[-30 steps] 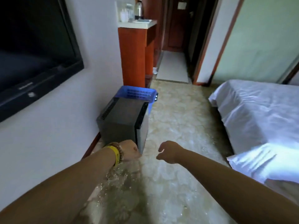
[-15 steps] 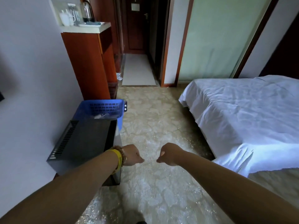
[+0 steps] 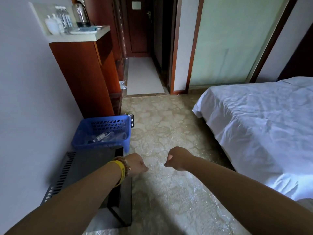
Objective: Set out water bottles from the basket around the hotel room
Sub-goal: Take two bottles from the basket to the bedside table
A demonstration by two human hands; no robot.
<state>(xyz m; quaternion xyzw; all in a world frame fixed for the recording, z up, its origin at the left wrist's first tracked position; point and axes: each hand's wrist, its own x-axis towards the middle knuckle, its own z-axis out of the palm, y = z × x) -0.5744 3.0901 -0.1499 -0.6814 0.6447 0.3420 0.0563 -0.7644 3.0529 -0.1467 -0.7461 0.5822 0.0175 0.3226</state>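
both arms reach forward, left hand (image 3: 135, 164) and right hand (image 3: 177, 160) fisted, empty, near the basket (image 3: 108, 125).

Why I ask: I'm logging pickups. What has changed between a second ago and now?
The person has walked forward and turned from the wall: the television has left view, and the blue basket now shows water bottles lying inside. Nothing was taken or let go. The left hand and right hand stay curled, empty, held out ahead; the basket remains by the wall beyond the black box.

Blue basket (image 3: 108, 128), white bed (image 3: 257, 126) (carpet (image 3: 162, 126) beige-patterned).
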